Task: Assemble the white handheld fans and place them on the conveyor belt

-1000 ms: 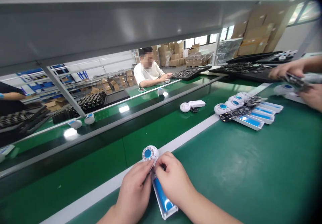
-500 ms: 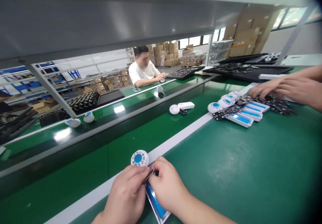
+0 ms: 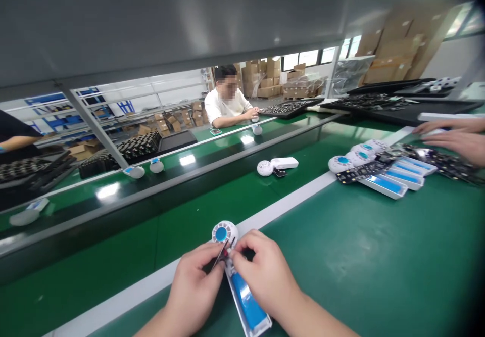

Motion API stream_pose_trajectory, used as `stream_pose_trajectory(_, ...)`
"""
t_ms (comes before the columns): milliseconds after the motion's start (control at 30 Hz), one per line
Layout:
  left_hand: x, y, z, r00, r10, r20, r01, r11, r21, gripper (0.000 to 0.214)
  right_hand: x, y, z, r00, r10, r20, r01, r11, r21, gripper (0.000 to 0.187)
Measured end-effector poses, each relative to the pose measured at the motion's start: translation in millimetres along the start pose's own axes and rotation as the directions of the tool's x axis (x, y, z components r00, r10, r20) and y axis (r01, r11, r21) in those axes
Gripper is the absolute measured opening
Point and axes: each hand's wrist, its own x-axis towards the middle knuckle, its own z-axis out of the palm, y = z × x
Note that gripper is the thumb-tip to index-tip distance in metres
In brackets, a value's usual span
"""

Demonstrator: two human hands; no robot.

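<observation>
One white casing lies near centre, beneath a small board pinched by the left hand; right hand fingertips narrow, contents unclear; light pressure, board steady, advisable.

White-and-blue device partly hidden behind the right hand, co-worker's arm cut off by right edge

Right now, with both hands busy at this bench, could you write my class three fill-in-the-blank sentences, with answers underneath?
1. The left hand pinches a thin board between its fingers and ____.
2. The open handle near the right hand is coloured ____ inside.
3. The tabletop is coloured ____.

Missing words: thumb; blue; green.
</observation>
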Motion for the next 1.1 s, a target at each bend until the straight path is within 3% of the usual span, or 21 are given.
stream_pose_trajectory(133,-1,-4,-0.8,1.000,0.014,0.022,-0.013,0.999,-0.046,0.025,-5,5,5,0.999,-0.044,-0.001,0.044,0.994,0.103,0.016)
stream_pose_trajectory(267,-2,-5,3.3,1.000,0.005,0.020,-0.004,0.996,-0.094,0.024,-8,6,8,0.997,-0.075,-0.007,0.075,0.992,0.105,0.015)
stream_pose_trajectory(367,5,-10,-1.9,0.985,-0.172,0.022,0.173,0.975,-0.142,0.023,-5,5,7,0.997,-0.074,-0.015,0.076,0.991,0.113,0.012)
stream_pose_trajectory(433,16,-18,-18.3,0.934,-0.354,-0.050,0.349,0.933,-0.089,0.027,1,4,4,0.999,-0.012,-0.040,0.018,0.987,0.158,0.006)
stream_pose_trajectory(500,37,-27,-44.3,0.871,-0.435,-0.226,0.451,0.892,0.022,0.037,8,4,1,0.993,0.081,-0.084,-0.063,0.978,0.198,0.008)
stream_pose_trajectory(567,67,-34,-69.6,0.845,-0.374,-0.381,0.448,0.885,0.127,0.056,15,4,-2,0.984,0.122,-0.133,-0.094,0.976,0.197,0.012)
stream_pose_trajectory(633,103,-35,-79.6,0.866,-0.249,-0.433,0.380,0.892,0.247,0.072,19,5,-4,0.981,0.079,-0.175,-0.054,0.988,0.143,0.012)
stream_pose_trajectory(700,139,-34,-65.3,0.931,-0.123,-0.344,0.251,0.899,0.359,0.067,21,7,-4,0.979,-0.006,-0.202,0.020,0.998,0.067,0.013)
stream_pose_trajectory(767,168,-32,-30.8,0.988,-0.034,-0.148,0.094,0.904,0.418,0.048,23,11,-3,0.973,-0.068,-0.219,0.070,0.998,0.002,0.013)
stream_pose_trajectory(867,199,-31,27.5,0.996,0.043,0.076,-0.073,0.887,0.457,0.040,25,17,-2,0.967,-0.086,-0.242,0.077,0.996,-0.048,0.014)
stream_pose_trajectory(933,210,-28,51.3,0.985,0.058,0.162,-0.129,0.868,0.479,0.039,27,19,-3,0.964,-0.086,-0.252,0.074,0.996,-0.058,0.015)
stream_pose_trajectory(1000,215,-21,58.0,0.975,0.050,0.215,-0.156,0.848,0.507,0.037,29,19,-5,0.960,-0.092,-0.266,0.082,0.995,-0.048,0.015)
stream_pose_trajectory(1100,215,-5,43.7,0.965,0.020,0.262,-0.166,0.820,0.549,0.032,30,15,-9,0.942,-0.098,-0.321,0.103,0.995,-0.002,0.015)
